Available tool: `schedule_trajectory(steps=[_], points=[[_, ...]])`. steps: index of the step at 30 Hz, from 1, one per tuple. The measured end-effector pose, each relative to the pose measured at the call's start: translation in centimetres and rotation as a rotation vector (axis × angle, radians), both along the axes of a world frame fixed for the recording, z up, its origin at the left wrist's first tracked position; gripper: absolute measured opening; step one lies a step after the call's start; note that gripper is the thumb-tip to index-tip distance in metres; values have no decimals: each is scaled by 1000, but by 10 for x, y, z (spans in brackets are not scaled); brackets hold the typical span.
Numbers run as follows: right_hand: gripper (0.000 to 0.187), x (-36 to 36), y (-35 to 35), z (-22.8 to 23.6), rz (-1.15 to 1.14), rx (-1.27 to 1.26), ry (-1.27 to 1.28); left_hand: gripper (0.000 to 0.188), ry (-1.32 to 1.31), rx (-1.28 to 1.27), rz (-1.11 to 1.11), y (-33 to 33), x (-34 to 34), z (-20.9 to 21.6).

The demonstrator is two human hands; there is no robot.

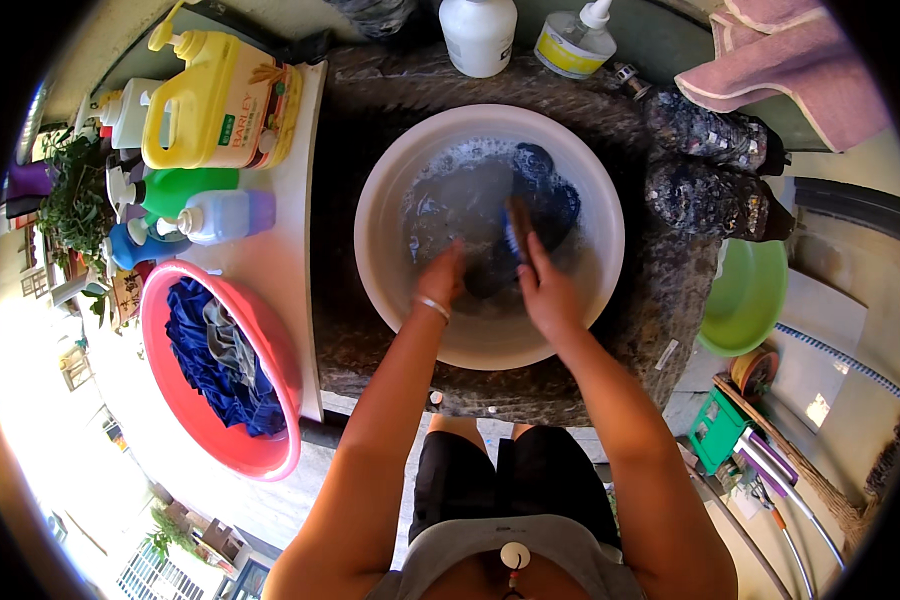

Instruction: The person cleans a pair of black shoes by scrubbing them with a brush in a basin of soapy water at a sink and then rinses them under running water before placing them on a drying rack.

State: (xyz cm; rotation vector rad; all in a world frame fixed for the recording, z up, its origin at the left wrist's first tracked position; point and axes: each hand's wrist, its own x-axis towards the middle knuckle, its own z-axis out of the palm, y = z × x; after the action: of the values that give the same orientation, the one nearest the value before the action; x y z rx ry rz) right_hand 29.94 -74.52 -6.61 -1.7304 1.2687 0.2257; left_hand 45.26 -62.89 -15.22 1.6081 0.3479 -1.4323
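Note:
A wide pale basin (490, 355) of cloudy, sudsy water stands on a dark stone slab. My right hand (547, 290) is closed round a wooden-backed scrubbing brush (519, 222), its bristles turned left. Under and beside the brush lies a dark blue-black item (560, 205), partly under water; its kind is hard to make out, perhaps a shoe. My left hand (442, 274), with a bracelet at the wrist, is closed at the item's near left end, its fingertips partly hidden by the murky water.
Right of the basin lie two dark speckled shoes (715, 200), with a green basin (745, 300) below. At left stand a pink tub (292, 400) of blue clothes and a yellow jug (205, 110). Behind are a white bottle (478, 38) and a pump bottle (574, 45).

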Motion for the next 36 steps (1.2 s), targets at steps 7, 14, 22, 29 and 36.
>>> schedule_trajectory(steps=[7,14,22,29,36], points=[[57,-11,0,-20,-196,-187,-356,37,-486,-26,-716,-59,6,-24],[55,-26,-20,-35,-329,118,-138,17,228,-248,-5,-97,-19,-17],[54,-18,-11,-26,-429,128,-155,35,355,-330,352,-80,2,-21],[52,-1,4,-16,-541,387,-361,75,568,-622,526,-114,-5,-21],[52,-16,20,-21,-404,222,-364,86,563,-794,870,-38,24,68]])
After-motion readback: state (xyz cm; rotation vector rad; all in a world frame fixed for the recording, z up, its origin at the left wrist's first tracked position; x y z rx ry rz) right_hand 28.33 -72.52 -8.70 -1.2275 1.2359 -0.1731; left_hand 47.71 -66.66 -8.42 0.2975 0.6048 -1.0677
